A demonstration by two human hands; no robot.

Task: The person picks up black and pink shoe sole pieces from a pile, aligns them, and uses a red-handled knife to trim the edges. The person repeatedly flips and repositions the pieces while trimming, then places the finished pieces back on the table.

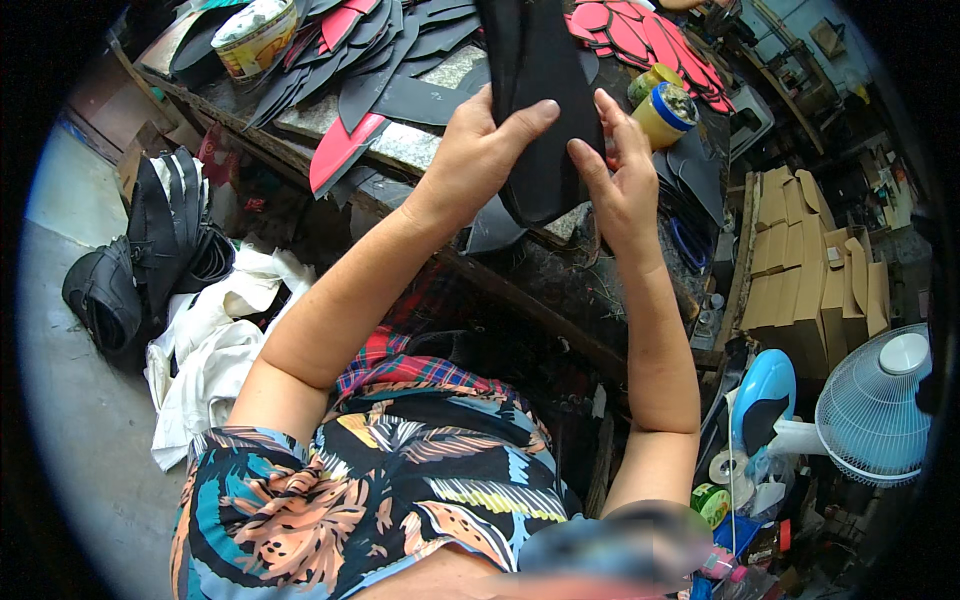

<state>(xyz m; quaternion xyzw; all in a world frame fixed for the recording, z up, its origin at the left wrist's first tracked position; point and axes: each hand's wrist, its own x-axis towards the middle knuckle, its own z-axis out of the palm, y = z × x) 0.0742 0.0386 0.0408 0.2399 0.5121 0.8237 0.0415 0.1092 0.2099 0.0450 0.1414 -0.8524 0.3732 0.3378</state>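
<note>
Clasping the black piece [540,70] by its left edge, the left hand [478,155] lays its thumb on top, fingers hidden behind. The right hand [628,190] is half-curled at the opposite edge — whether it grips, I cannot tell. The piece is above the worktable [580,285], its rounded end toward the front edge. Farther off, a blue-rimmed jar [664,118] and dark cutouts [378,80] flank it — leaving little room sideways.
</note>
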